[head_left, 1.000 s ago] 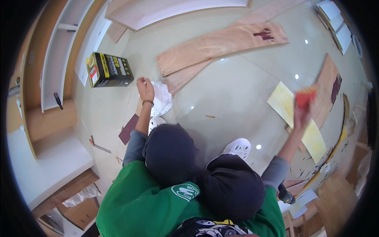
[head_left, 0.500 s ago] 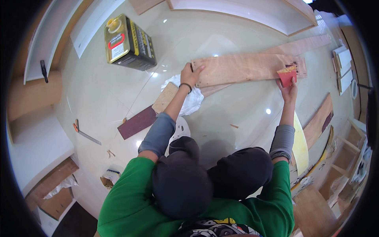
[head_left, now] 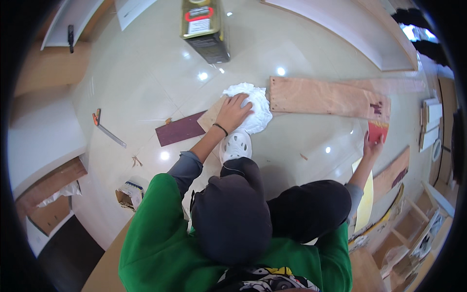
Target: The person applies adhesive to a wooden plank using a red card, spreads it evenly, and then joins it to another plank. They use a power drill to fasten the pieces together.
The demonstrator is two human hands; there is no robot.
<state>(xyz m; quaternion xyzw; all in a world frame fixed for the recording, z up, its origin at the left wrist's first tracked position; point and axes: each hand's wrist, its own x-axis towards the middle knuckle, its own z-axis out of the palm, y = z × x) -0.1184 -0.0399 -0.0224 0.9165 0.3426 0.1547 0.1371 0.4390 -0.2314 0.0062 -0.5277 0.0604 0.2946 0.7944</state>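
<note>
My left hand (head_left: 234, 113) lies over a crumpled white cloth (head_left: 259, 113), fingers apart and slightly bent. Beside it on the floor are a light tan block (head_left: 210, 116) and a dark maroon board (head_left: 180, 129). My right hand (head_left: 372, 144) pinches a thin red flat piece with yellow markings (head_left: 378, 130), at the near right end of a long wooden plank (head_left: 321, 96). That plank has dark stains at its right end and lies across a second plank (head_left: 394, 85).
A metal can (head_left: 206, 41) stands at the far side. An orange-handled saw-like tool (head_left: 109, 129) lies to the left. White-lined wooden cabinet parts (head_left: 350, 29) border the floor. A yellow sheet (head_left: 364, 199) and another stained board (head_left: 393, 170) lie right.
My left hand has let go of the plank's left end and moved onto the white cloth. My right hand still holds the red piece, now lower at the plank's edge. The view has shifted.
</note>
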